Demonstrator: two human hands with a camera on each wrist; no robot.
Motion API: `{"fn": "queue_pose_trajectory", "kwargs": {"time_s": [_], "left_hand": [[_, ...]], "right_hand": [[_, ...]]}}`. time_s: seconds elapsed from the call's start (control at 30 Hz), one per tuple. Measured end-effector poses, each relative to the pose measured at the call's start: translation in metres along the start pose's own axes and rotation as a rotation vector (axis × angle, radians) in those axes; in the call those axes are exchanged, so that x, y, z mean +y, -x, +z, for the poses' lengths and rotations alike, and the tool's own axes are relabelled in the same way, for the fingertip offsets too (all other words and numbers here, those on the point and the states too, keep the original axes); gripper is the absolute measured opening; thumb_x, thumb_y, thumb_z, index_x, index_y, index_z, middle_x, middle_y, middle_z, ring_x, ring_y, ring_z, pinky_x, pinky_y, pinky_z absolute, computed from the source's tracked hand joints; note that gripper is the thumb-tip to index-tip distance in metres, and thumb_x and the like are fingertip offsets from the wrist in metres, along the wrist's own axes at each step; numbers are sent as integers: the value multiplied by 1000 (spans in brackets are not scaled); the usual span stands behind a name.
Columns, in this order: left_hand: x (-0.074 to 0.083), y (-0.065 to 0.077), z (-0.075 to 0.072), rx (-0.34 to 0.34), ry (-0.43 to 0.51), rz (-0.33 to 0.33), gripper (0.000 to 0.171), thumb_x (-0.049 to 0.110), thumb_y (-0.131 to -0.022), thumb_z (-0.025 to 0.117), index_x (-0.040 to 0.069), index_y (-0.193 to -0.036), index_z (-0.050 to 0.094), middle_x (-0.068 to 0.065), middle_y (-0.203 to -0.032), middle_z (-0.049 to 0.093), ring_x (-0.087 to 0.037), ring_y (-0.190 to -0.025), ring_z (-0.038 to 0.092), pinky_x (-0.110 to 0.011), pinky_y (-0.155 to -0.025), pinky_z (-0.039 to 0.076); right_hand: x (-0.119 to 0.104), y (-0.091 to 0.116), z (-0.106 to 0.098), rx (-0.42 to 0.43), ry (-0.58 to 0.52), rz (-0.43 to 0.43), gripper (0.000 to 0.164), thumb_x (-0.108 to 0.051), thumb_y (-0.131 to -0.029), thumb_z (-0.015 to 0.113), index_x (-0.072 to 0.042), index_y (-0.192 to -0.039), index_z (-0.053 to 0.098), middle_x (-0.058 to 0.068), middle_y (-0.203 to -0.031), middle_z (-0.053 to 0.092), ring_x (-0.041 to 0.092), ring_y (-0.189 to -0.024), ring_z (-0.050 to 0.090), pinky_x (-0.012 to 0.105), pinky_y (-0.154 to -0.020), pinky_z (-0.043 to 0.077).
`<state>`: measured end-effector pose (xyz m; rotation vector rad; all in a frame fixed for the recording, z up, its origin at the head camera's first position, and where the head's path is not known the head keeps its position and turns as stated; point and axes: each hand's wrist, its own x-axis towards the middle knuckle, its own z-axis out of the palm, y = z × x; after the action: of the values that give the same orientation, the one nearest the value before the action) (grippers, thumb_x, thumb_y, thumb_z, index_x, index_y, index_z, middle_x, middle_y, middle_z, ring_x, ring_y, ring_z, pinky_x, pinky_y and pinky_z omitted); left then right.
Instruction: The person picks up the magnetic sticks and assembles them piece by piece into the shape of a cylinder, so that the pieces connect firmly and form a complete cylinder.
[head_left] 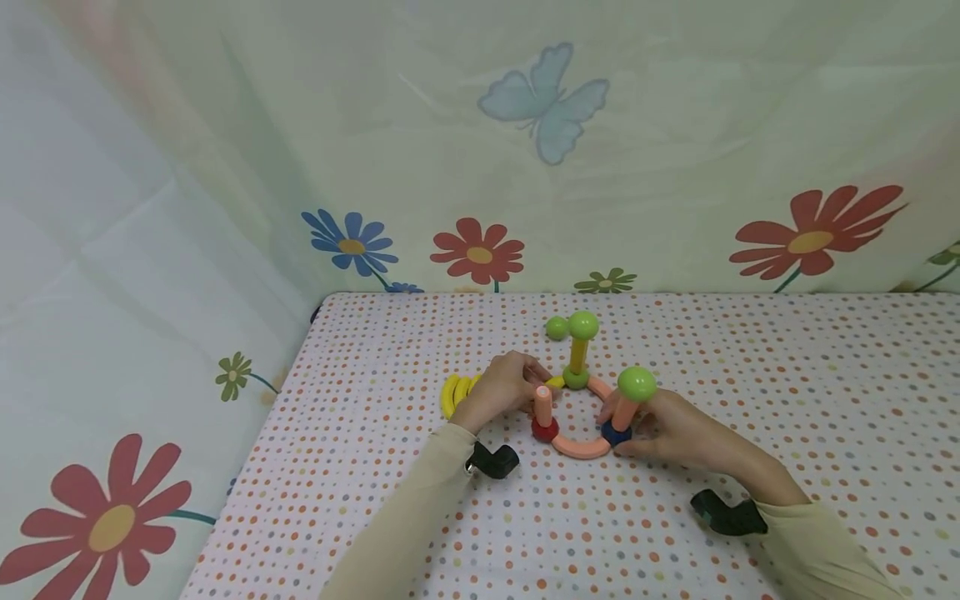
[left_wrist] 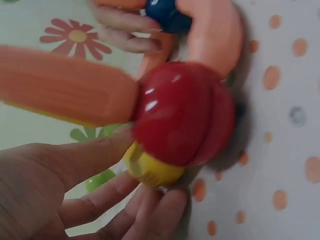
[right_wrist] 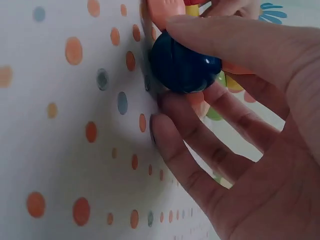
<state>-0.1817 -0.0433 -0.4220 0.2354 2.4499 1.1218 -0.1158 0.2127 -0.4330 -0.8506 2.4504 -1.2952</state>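
The left hand pinches a yellow piece, with a red ball near its thumb. The right hand bends around a blue ball, holding it.

No text, label, brand, number or sign can be read in any of the three views.
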Motion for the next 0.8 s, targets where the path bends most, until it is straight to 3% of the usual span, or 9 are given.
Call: {"fn": "queue_pose_trajectory", "kwargs": {"time_s": [0.17, 0.33, 0.4, 0.5, 0.6, 0.8], "left_hand": [[7, -10, -9, 75, -84, 44, 35, 27, -93, 83, 7, -120, 73, -3, -100, 70, -12, -82, 66, -23, -72, 52], [13, -32, -9, 164, -245, 246, 51, 24, -102, 71, 6, -147, 54, -11, -135, 57, -21, -116, 57, -30, -96, 51], [15, -39, -8, 159, -325, 320, 51, 23, -106, 64, 8, -153, 50, -12, -147, 50, -24, -130, 52, -33, -105, 48], [15, -47, -6, 130, -403, 377, 44, 23, -110, 57, 9, -151, 52, -10, -155, 47, -26, -140, 45, -35, -113, 42], [14, -50, -5, 111, -433, 376, 36, 22, -110, 55, 9, -143, 59, -7, -146, 55, -24, -135, 49, -34, -113, 43], [14, -46, -4, 82, -446, 345, 25, 18, -107, 62, 12, -131, 62, -4, -123, 60, -16, -107, 55, -29, -95, 48]], "right_hand": [[-2, -2, -1, -25, -48, 24, 30, -1, -85, 85, -5, -110, 68, 14, -119, 66, 31, -109, 69, 34, -82, 61], [-1, -2, -2, -55, -66, 54, 34, -1, -85, 86, -3, -115, 70, 18, -122, 64, 32, -108, 68, 33, -80, 61], [0, -2, -1, -62, -68, 53, 34, -2, -85, 86, -3, -115, 70, 18, -122, 64, 31, -108, 68, 33, -80, 60], [1, -3, 0, -70, -83, 47, 33, -3, -86, 85, -4, -115, 69, 17, -122, 65, 30, -109, 67, 33, -82, 60], [1, -4, 1, -74, -82, 34, 33, -4, -86, 85, -4, -115, 69, 16, -122, 65, 29, -110, 66, 33, -83, 60], [2, -4, 0, -73, -73, 36, 33, -4, -86, 85, -5, -115, 69, 12, -121, 67, 24, -110, 66, 33, -85, 59]]}}
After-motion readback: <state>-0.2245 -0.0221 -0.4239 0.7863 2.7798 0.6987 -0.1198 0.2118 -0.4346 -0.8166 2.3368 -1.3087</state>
